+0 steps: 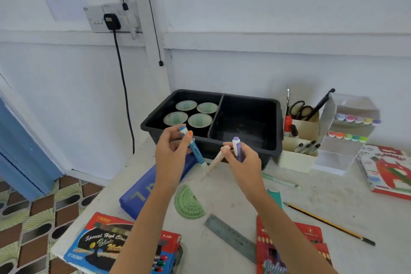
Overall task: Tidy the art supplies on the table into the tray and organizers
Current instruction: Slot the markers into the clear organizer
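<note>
My left hand grips a blue pen just in front of the black two-part tray. My right hand holds a purple pen and a beige pen, also at the tray's front wall. The tray's left half holds several round lidded cups; its right half is bare. White organizers to the right hold scissors, markers and rows of paint pots.
On the table lie a blue case, a green protractor, a metal ruler, a pencil, a green pen, two colour boxes and a book. The table's left edge drops to patterned floor.
</note>
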Action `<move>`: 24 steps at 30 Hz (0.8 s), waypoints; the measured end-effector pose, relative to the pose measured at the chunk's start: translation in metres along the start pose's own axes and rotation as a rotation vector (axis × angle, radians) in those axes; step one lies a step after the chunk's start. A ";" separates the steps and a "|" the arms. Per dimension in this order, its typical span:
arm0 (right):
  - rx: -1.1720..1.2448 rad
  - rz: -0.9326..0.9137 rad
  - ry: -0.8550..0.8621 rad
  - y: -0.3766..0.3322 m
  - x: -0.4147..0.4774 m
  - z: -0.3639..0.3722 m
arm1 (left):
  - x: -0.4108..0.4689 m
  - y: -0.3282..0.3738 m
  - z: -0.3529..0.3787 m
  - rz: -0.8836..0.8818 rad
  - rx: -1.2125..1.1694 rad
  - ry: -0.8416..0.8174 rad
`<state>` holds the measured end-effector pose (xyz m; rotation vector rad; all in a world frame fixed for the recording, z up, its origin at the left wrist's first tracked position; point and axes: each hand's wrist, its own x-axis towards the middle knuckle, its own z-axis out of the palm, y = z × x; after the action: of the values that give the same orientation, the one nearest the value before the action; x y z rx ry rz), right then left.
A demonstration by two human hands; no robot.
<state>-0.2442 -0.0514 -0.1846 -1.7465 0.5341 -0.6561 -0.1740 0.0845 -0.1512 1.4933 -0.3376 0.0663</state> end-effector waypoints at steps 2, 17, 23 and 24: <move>-0.041 0.003 0.048 -0.001 0.000 -0.023 | -0.005 0.005 0.023 0.026 -0.014 -0.046; -0.118 0.044 0.423 0.016 -0.013 -0.190 | -0.071 0.041 0.179 0.217 0.014 -0.421; -0.162 0.003 0.493 0.033 -0.019 -0.239 | -0.089 0.032 0.228 0.328 0.075 -0.485; -0.155 0.005 0.505 0.037 -0.019 -0.245 | -0.090 0.028 0.234 0.359 0.098 -0.491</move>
<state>-0.4232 -0.2229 -0.1730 -1.7194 0.9550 -1.0862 -0.3086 -0.1281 -0.1386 1.5203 -1.0096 0.0003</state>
